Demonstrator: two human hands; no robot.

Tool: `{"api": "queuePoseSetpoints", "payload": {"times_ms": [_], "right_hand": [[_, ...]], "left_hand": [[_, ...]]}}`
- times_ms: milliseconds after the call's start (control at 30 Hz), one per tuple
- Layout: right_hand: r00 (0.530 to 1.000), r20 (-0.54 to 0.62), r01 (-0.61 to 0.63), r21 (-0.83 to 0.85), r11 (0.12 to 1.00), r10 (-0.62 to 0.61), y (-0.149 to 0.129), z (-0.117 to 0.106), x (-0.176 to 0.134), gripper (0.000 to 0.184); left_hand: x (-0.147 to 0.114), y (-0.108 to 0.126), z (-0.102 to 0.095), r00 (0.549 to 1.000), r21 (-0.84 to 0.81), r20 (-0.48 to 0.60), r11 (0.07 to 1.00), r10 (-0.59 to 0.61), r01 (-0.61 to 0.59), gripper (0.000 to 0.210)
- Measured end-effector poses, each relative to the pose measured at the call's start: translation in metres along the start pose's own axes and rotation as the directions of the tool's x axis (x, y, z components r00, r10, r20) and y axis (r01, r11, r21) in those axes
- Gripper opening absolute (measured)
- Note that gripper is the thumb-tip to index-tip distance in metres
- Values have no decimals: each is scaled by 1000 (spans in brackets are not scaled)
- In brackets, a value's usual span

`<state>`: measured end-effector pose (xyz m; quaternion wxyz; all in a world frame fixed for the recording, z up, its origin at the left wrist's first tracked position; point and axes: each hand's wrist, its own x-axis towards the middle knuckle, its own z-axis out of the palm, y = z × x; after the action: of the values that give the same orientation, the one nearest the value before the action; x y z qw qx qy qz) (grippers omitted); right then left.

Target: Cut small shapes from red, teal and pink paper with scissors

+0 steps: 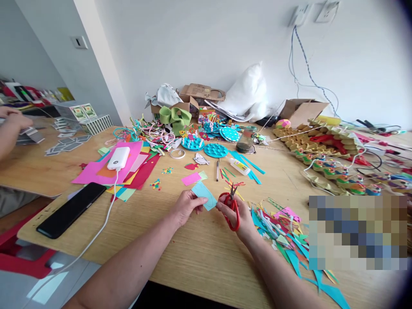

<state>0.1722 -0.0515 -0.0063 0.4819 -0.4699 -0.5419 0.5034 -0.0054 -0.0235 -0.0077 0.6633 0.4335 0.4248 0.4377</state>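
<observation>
Between thumb and fingers, my left hand (187, 207) pinches a light blue piece of paper (202, 194) that bears a faint drawn line. Red-handled scissors (232, 206) are in my right hand (240, 219), their blades pointing away from me and up. The fingertips of that hand also reach the paper's right corner. Just beyond lie a pink paper piece (191, 178), a pen (217, 170), a glue bottle (240, 166) and a red fish cutout (192, 166). A white fish cutout (201, 159) rests near two blue dotted discs, one of them the nearer disc (215, 150).
Colored paper scraps (289, 231) spread right of my right arm. A power bank (119, 158) sits on paper sheets (86, 171) at left, near a black phone (71, 210). Egg cartons (302, 141) stand at right, a glass jar (247, 139) at the back. Another person's hand (14, 118) holds cards at far left.
</observation>
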Motion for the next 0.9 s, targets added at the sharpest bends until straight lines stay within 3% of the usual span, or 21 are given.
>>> {"api": "queuePoseSetpoints", "payload": {"times_ms": [133, 367, 500, 633, 900], "right_hand": [[999, 26, 20, 21, 1000, -20, 2, 0, 1, 37], [961, 251, -85, -119, 989, 113, 1, 8, -6, 49], [960, 259, -64, -182, 981, 111, -1, 9, -7, 47], [949, 252, -126, -247, 961, 189, -4, 9, -7, 47], [946, 230, -176, -219, 960, 226, -7, 11, -7, 48]], "left_hand": [[0, 6, -1, 997, -162, -72, 987, -23, 11, 29], [0, 10, -1, 992, -321, -94, 946, -84, 49, 32], [-2, 8, 4, 991, -316, -94, 947, -98, 64, 32], [-3, 7, 6, 991, -309, -110, 950, -81, 44, 31], [-2, 6, 5, 996, -267, -61, 963, -60, 41, 29]]}}
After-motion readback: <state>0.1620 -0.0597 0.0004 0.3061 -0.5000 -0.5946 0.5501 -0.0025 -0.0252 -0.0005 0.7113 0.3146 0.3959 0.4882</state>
